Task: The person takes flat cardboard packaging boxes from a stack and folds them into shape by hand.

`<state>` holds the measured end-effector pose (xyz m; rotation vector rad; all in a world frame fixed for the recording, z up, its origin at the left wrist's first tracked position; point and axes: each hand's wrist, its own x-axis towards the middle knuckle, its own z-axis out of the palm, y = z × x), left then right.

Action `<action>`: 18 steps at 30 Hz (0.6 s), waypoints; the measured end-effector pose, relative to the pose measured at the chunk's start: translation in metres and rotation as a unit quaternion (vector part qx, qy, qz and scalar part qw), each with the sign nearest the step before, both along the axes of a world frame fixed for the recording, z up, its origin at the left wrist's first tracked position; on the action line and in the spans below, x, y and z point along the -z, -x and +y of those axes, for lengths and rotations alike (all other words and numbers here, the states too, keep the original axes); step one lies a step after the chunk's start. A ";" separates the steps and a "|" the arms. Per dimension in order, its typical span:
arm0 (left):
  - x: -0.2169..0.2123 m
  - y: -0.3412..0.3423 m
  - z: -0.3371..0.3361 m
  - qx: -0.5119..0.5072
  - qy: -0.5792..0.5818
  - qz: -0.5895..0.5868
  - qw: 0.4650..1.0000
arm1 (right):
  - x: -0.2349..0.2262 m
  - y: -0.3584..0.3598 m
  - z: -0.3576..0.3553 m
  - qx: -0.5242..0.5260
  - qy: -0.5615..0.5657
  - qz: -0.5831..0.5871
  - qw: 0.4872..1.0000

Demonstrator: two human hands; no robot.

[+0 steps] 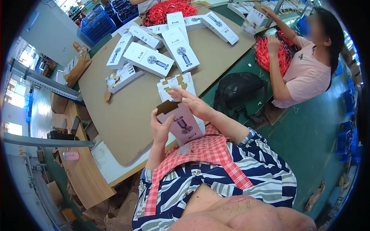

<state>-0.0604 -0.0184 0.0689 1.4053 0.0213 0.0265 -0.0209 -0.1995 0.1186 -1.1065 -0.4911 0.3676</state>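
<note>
My left hand is wrapped round a small fan box, held tilted against my apron. The box has a fan picture on its face and is open at its upper end, where the brown inside shows. Just beyond that open end is my right hand, its fingers stretched out and nothing visible in it. Behind my hands, another white box with raised, opened flaps lies on the cardboard-covered table. What is inside the held box is hidden.
Several white fan boxes lie piled farther back. Red strands are heaped at the far edge. On the right, a co-worker holds up a box beside more red strands. A black mesh bag is nearby. A metal rail crosses the left.
</note>
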 end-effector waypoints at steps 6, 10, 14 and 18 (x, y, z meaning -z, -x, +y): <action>-0.021 0.012 -0.008 0.018 0.147 0.049 0.988 | 0.021 -0.006 0.000 -0.022 0.215 0.074 0.974; -0.004 0.010 0.003 -0.005 0.095 0.030 0.995 | -0.001 0.003 -0.003 -0.026 0.118 0.087 0.989; -0.030 0.007 -0.003 0.075 0.225 0.107 0.966 | 0.017 0.000 -0.006 -0.020 0.131 0.161 0.978; -0.037 0.005 0.000 0.062 0.307 0.159 0.936 | 0.012 0.003 -0.008 0.020 0.193 0.069 0.979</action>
